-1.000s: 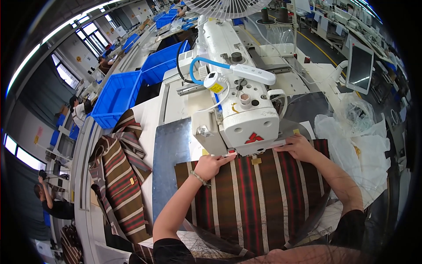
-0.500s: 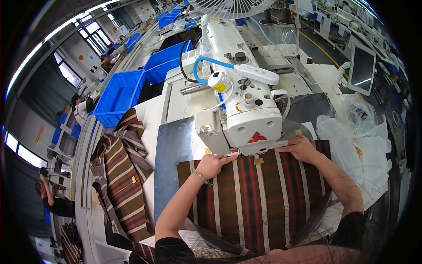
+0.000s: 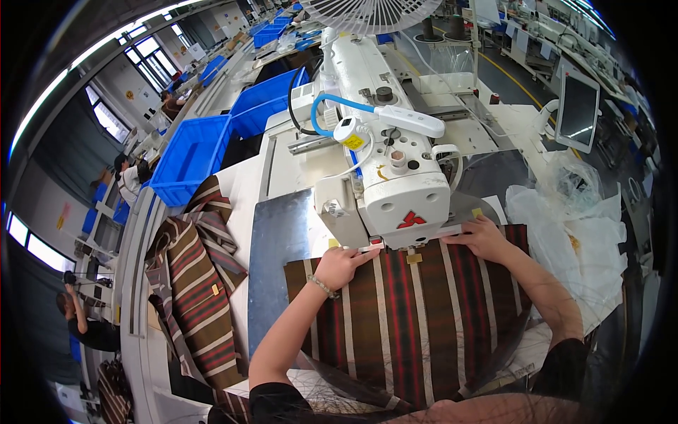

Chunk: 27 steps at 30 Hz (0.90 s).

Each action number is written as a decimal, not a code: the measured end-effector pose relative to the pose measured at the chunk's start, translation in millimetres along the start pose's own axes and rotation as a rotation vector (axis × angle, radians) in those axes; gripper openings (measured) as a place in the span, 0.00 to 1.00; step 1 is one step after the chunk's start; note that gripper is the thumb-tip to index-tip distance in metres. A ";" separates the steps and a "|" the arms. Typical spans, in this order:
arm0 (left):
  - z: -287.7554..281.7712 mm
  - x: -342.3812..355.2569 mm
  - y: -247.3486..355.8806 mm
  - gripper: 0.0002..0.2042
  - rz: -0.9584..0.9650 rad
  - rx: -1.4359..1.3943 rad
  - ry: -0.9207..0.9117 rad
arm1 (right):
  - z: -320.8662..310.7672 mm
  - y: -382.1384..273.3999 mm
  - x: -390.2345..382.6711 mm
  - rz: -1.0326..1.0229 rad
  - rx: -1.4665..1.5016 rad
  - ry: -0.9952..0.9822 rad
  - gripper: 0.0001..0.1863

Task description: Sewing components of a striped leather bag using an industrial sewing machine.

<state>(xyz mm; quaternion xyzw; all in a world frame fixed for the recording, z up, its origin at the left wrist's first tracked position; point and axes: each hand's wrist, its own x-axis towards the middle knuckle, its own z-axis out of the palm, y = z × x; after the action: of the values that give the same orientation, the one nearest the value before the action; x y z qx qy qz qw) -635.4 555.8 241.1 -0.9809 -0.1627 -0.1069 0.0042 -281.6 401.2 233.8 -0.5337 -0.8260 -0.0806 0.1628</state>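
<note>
The white counter stood in a long factory hall, with windows down the left wall and rows of other workstations running into the distance. A white sewing machine stood along the middle of the counter, its head toward the person, with a grey metal plate set into the counter just to its left. A striped dark red fabric panel lay flat over the counter's near edge, its far edge tucked under the machine head.

The left hand lay palm down on the panel's far left corner, fingers flat and close together, gripping nothing. The right hand pressed flat on the panel's far right edge, just beside the base of the machine head, fingers also spread on the cloth rather than closed around it.

At the counter's left edge a heap of striped fabric pieces hung over the side, well apart from the panel. Two blue bins stood beyond it at the far left corner. On the right edge lay crumpled clear plastic bags, near the right forearm, and a monitor stood further back. A fan hung above the machine's far end. Bare counter lay between the plate and the heap.
</note>
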 end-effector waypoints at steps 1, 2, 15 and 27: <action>-1.8 3.2 1.8 0.31 -0.020 0.010 -0.061 | -7.1 -1.5 -1.6 -0.007 -0.042 -0.020 0.29; -4.7 4.6 3.5 0.31 -0.003 0.003 -0.055 | -14.8 -4.9 -3.7 0.007 -0.054 -0.024 0.29; -78.6 -50.9 25.2 0.21 -0.064 0.048 -0.202 | -178.2 46.9 -202.1 1.099 -0.450 0.169 0.09; -79.8 -4.3 97.6 0.22 0.255 -0.016 -0.186 | -122.9 150.8 -162.0 0.839 -0.320 0.040 0.07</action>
<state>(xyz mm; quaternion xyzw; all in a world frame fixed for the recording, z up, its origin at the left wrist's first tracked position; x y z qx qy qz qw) -624.8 458.5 320.8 -0.9992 -0.0354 -0.0154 -0.0052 -61.0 287.8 285.0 -0.8391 -0.5121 -0.1446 0.1128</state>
